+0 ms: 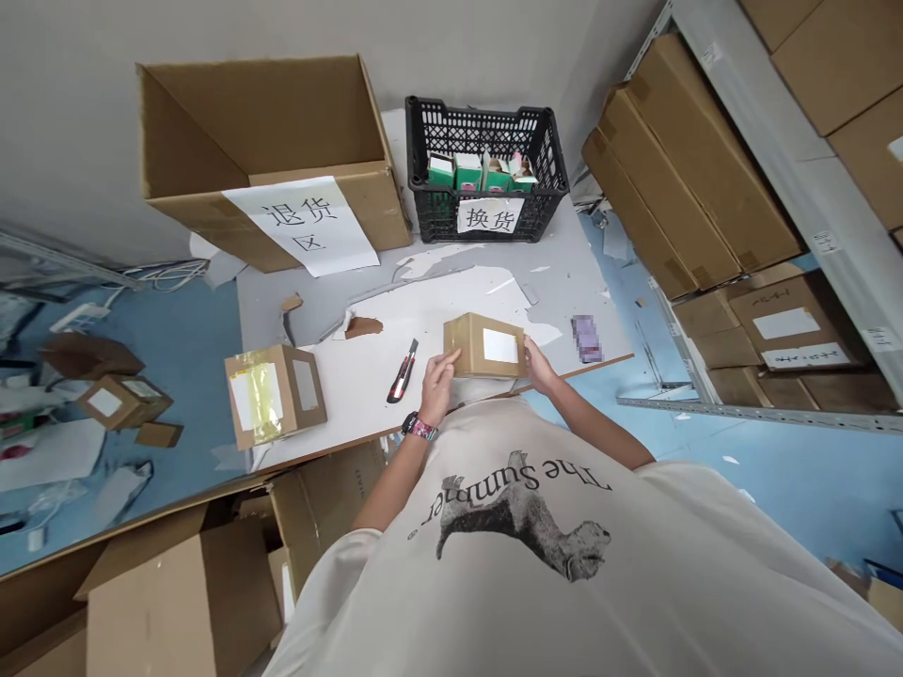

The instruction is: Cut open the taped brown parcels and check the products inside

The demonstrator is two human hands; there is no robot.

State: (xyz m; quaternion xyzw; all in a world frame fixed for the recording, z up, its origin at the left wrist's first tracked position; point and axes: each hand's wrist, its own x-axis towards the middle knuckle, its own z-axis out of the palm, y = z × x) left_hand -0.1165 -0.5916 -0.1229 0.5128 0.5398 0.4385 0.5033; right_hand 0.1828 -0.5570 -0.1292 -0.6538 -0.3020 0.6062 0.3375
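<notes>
A small kraft box (486, 346) near the middle of the surface (339, 381), white label uppermost, long axis running left to right with a slight tilt. Left hand (437, 385), a watch on its wrist, at the box's near left corner, fingers half curled over the edge; right hand (540, 367) at the right end, fingers bent against the side. Both hands about equally near, one at each end of the long axis, neither fully open, the box gripped between them; whether it clears the surface, impossible to tell from this view. Just left of the left hand, a red-and-black utility knife (402, 371) lying untouched. Farther left, a second box (275, 395) patched with yellow tape. Torn cardboard scraps (363, 327) scattered over the far part of the surface. Along the far edge, a black plastic crate (451, 118) of small green and white cartons, a paper sign on its side, and a large open carton (261, 122) with its own paper sign. To the right, flat brown cartons (691, 169) stacked on a metal shelf (768, 141); blue floor (176, 348) off to the left.
</notes>
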